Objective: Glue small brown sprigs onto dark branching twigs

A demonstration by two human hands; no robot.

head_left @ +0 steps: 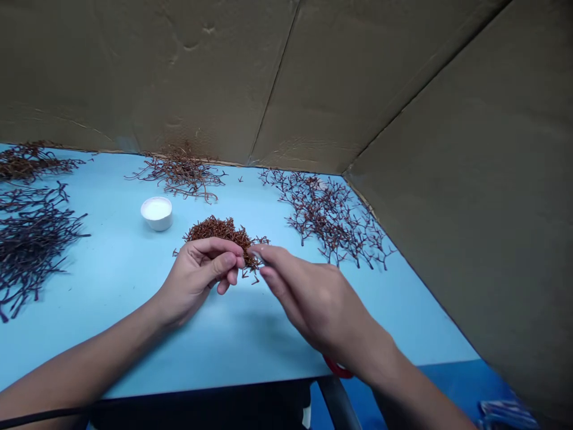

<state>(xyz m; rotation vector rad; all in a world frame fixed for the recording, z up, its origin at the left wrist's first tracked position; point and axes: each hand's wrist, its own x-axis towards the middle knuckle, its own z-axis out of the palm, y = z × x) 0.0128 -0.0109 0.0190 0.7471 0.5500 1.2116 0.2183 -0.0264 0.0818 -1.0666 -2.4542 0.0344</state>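
Brown cardboard walls (156, 71) stand behind and right of the low heap of short reddish-brown twig pieces (215, 228) on the pale-blue tabletop (116, 263). Dark branching twigs spread left (31, 239) and right (331, 215) of the heap; a round white cup (157, 223) sits to its left. Over its near edge, partly hiding it, the left hand (201, 272) pinches narrowly (I cannot tell on what); the right hand (313, 292) grips a small grey-white object (258, 257).

A heap of twig pieces (217, 230) lies mid-way across the tabletop (111, 257), a cup (156, 215) to its left. Behind them, near the cardboard wall (179, 71), lies a stem pile (181, 173). Right of the heap spread branching twigs (324, 218). At far left, a twig pile (31, 242) lies before another.
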